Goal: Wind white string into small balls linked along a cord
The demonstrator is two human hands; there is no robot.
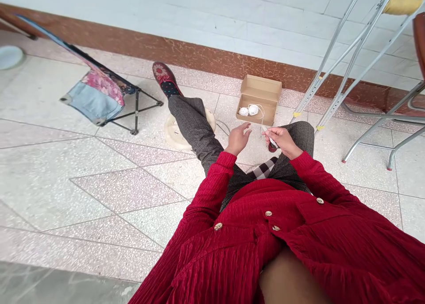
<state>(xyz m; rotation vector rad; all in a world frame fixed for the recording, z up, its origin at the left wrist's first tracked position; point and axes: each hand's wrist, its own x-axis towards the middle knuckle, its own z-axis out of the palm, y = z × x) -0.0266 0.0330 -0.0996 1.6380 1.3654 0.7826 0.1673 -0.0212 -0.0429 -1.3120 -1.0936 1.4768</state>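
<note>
Right hand (282,144) closed in a pinch grip on small white piece (272,141), thin white cord (262,118) running from it back to the box. Left hand (237,139) open, fingers spread, grip empty, near the right hand, over the tile floor (139,184). Both hands just past the person's red buttoned cardigan (265,220) and grey tweed trousers (195,131), checked cloth (262,169) at the lap. Farther out, open cardboard box (259,91) on the floor, flaps up, close to the wall, two round white items (248,111) lying inside. Left foot in floral shoe (164,76) beyond round white plastic base (174,133). Folding chair with floral and denim seat (99,91) off to the left. Aluminium crutches (345,60) with yellow pads on the right, standing near the brown skirting (199,58) of the wall.
</note>
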